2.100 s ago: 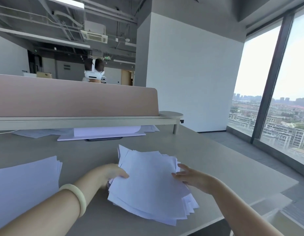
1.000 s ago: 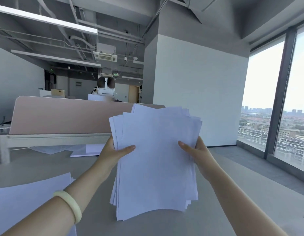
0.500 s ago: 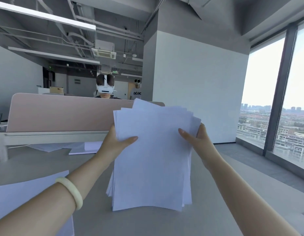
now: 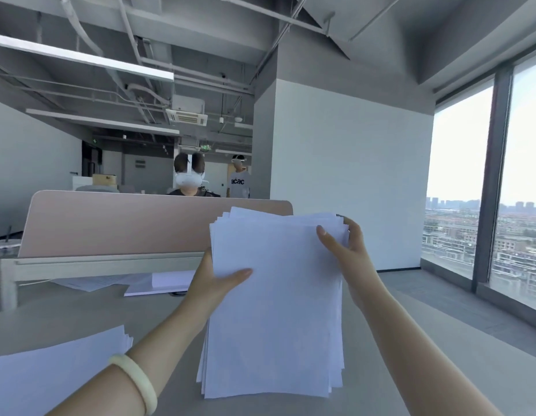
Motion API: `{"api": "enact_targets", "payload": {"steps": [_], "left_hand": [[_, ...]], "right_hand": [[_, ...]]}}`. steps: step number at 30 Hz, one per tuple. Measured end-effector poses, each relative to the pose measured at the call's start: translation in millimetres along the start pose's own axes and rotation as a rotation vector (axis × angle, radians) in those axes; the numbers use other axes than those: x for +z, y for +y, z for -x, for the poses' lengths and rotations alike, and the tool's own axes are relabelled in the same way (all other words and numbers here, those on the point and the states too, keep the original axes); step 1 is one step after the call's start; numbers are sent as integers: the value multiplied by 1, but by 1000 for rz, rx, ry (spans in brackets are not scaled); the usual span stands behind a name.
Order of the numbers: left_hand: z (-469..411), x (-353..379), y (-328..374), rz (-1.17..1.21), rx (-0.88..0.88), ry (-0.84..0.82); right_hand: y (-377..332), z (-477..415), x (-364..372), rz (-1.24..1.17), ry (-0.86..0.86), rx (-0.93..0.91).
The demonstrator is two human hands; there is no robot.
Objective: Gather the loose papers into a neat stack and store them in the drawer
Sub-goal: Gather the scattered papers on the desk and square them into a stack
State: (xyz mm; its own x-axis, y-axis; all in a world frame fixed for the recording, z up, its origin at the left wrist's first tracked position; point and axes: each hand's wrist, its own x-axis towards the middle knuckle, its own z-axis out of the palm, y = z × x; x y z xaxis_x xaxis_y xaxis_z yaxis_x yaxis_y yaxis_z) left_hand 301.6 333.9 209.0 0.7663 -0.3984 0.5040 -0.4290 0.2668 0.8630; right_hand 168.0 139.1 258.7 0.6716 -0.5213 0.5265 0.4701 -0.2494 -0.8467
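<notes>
A thick sheaf of white papers [image 4: 275,310] stands upright on its bottom edge on the grey desk [image 4: 80,319], its sheets still slightly fanned at top and bottom. My left hand [image 4: 212,283] grips the sheaf's left edge, thumb across the front. My right hand [image 4: 348,244] holds the upper right corner, thumb in front and fingers curled over the top behind. A second pile of white sheets [image 4: 44,376] lies flat at the lower left. No drawer is in view.
A pink divider panel [image 4: 125,223] on a pale shelf rail crosses the desk's far side, with more papers [image 4: 158,282] lying under it. Two people with headsets are beyond the divider. A tall window [image 4: 459,181] fills the right.
The sheaf was lifted from lying flat to standing upright. Since half a second ago my right hand has slid up from the right edge to the top right corner.
</notes>
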Motion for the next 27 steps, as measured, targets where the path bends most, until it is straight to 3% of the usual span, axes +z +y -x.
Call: {"api": "enact_targets", "payload": {"steps": [5,10,13,15,18,21,24,27], "left_hand": [[4,-2,-2,10,-74,30],[28,-8,-26,9,-211,-153],[29,-7,-29,26,-184,-99],[29,-5,-28,30,-186,-102],[31,-4,-26,81,-176,-126],[31,-5,-24,108,-171,-131],[28,-4,-26,94,-185,-83],[26,-2,-26,93,-174,-11]], "right_hand": [[-2,1,6,47,56,-29],[-4,7,2,109,124,42],[-29,8,16,432,211,-218],[-44,7,40,724,88,-416],[-43,4,81,1193,-205,-440],[-33,7,105,1316,-386,-463],[-36,8,98,1249,-385,-523],[-39,-9,62,1264,-186,-512]]}}
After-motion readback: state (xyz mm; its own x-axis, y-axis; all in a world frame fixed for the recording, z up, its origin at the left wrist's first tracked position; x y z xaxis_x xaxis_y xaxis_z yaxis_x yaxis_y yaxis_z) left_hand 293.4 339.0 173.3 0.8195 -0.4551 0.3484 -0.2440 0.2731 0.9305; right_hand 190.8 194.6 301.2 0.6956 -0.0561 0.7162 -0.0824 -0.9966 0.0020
